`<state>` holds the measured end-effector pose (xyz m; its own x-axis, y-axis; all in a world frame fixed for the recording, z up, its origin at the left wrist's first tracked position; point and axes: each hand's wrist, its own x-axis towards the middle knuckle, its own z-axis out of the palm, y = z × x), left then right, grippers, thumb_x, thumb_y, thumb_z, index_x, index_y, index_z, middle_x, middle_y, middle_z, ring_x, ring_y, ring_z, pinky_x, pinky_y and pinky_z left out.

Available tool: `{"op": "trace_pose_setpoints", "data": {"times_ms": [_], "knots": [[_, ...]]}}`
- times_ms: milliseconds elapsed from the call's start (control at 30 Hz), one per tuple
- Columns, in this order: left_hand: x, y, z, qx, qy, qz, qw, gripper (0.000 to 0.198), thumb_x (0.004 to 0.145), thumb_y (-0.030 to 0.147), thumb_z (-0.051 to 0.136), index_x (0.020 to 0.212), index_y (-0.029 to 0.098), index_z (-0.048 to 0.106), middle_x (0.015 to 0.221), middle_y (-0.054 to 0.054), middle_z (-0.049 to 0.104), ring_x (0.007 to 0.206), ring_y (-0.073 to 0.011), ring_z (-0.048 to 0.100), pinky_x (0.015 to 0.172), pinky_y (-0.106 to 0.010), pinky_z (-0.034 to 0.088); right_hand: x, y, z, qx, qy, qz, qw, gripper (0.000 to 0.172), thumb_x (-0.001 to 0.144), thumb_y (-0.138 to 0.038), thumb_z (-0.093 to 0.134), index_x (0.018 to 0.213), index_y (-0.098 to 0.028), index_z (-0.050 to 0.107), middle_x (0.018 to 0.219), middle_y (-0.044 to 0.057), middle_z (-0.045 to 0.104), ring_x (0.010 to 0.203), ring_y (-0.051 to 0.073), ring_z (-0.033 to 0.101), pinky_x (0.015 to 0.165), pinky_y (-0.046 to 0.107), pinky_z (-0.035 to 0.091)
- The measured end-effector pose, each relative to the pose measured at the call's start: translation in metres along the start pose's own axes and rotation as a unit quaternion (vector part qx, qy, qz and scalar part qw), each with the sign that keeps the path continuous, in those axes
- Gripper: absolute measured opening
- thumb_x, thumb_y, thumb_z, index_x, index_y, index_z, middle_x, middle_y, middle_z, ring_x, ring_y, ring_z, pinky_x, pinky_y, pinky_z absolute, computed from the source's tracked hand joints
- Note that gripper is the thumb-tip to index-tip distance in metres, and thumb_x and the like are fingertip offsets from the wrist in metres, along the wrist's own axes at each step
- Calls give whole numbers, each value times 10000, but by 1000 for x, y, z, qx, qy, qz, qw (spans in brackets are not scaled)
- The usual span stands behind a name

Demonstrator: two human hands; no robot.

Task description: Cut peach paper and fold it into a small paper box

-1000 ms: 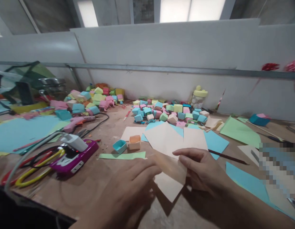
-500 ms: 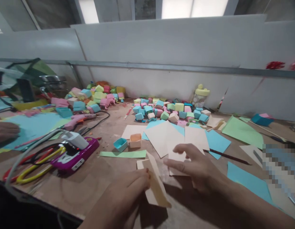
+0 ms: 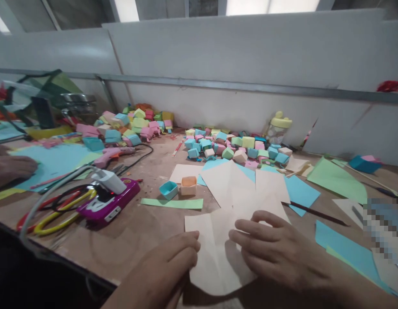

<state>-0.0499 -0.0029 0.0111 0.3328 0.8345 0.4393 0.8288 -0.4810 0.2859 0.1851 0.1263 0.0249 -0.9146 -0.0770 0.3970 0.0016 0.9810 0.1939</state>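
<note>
A creased cream sheet of paper [image 3: 215,266] lies in front of me at the table's near edge, its lower edge bowed. My left hand [image 3: 167,262] has its fingers closed on the sheet's left edge; its thumb is hidden. Over the right part of the sheet, my right hand [image 3: 272,244] rests with fingers stretched and a little apart, casting a shadow on the paper. Its thumb does not show. Beyond the hands are a green paper strip [image 3: 171,203], a small blue paper box [image 3: 168,189] and a small peach paper box [image 3: 189,185].
More cream sheets [image 3: 226,184] lie behind the hands, beside a dark stick [image 3: 318,213]. Folded paper boxes [image 3: 237,146] are heaped by the wall near a yellow-lidded bottle [image 3: 279,126]. At left are a purple power strip [image 3: 113,206] with cables and another person's hand [image 3: 14,167].
The cream paper, folded narrow and tilted before, is now spread wide. My right hand has come down from the air onto its right part. The view has shifted slightly.
</note>
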Motion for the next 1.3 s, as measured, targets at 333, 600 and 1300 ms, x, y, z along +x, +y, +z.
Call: {"op": "trace_pose_setpoints", "data": {"times_ms": [333, 600, 1300], "knots": [[0, 3, -2, -10, 78, -21, 997, 324, 752, 59, 384, 956, 278, 510, 911, 49, 703, 968, -106, 649, 812, -168, 484, 6, -4, 17, 203, -30, 69, 976, 154, 882, -151, 484, 1006, -184, 569, 1007, 73, 666, 993, 172, 576, 845, 315, 447], [-1, 4, 1, -27, -17, -127, 991, 255, 939, 312, 395, 754, 242, 556, 735, 36, 622, 692, -119, 600, 620, -197, 460, 11, -11, 14, 365, 9, 269, 891, 105, 866, -158, 523, 792, -191, 590, 954, 34, 625, 842, 120, 590, 719, 228, 459], [11, -2, 15, 41, -50, -269, 961, 156, 900, 316, 458, 769, 253, 517, 688, 53, 617, 636, -155, 629, 540, -253, 444, 6, -35, 35, 124, -13, 385, 915, 231, 946, -208, 335, 812, -239, 520, 683, -21, 534, 583, 132, 555, 533, 244, 418]]}}
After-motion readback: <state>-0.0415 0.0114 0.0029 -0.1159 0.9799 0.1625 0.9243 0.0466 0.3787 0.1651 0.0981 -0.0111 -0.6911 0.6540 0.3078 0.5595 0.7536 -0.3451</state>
